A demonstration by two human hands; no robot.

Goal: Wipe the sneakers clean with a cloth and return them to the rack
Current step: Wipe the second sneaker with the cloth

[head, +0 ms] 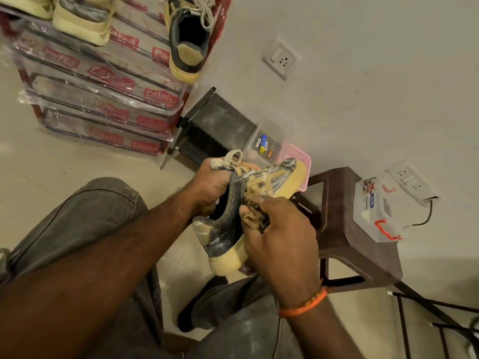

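Note:
A dusty dark and tan sneaker [230, 229] with a thick cream sole is held up in front of me, its side facing me. My left hand [207, 187] grips it at the tongue and laces. My right hand [280, 229] presses a small patterned dark and tan cloth [255, 216] against the shoe's side, fingers curled round the cloth. The red-framed shoe rack [108, 81], wrapped in clear plastic, stands at the upper left. On its top shelf sit a matching sneaker [186, 35] and a cream pair [83, 19].
A brown plastic stool [347, 229] stands at right, bearing a clear lidded box [373, 208]. A dark metal stand [215, 123], a clear tub with batteries [264, 143] and a pink basket [298, 156] line the wall. My knees in grey jeans fill the foreground.

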